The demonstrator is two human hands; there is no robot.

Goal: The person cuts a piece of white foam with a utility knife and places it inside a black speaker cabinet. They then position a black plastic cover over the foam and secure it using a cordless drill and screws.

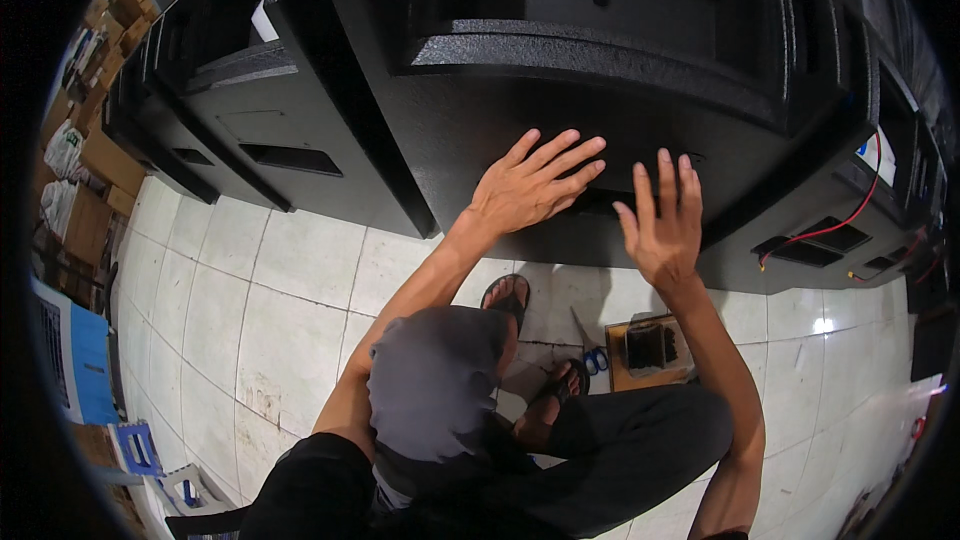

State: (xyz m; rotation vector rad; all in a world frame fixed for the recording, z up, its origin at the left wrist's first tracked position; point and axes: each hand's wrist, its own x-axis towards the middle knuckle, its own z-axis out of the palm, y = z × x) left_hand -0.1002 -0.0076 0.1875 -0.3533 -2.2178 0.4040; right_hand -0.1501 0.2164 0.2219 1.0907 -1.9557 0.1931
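Both palms lie against the textured panel of a large black speaker cabinet point(440, 120) in front of me. My left hand point(535, 180) is flat with its fingers spread, left of a dark rectangular slot point(600, 202) in the panel. On the slot's right side, my right hand point(663, 220) rests with fingers stretched upward and the thumb apart. Neither hand holds anything. Above them, the cabinet's upper part has a deep recess point(640, 10) with a small round hole in its back wall. The slot is partly hidden by my hands.
More black cabinets stand at left point(270, 120) and right; a red cable point(835, 227) hangs from the right one. By my feet on the tiled floor point(300, 260) are blue-handled scissors point(595, 358) and a shallow box point(630, 377) with small dark pieces. Cardboard boxes point(108, 158) line the far left.
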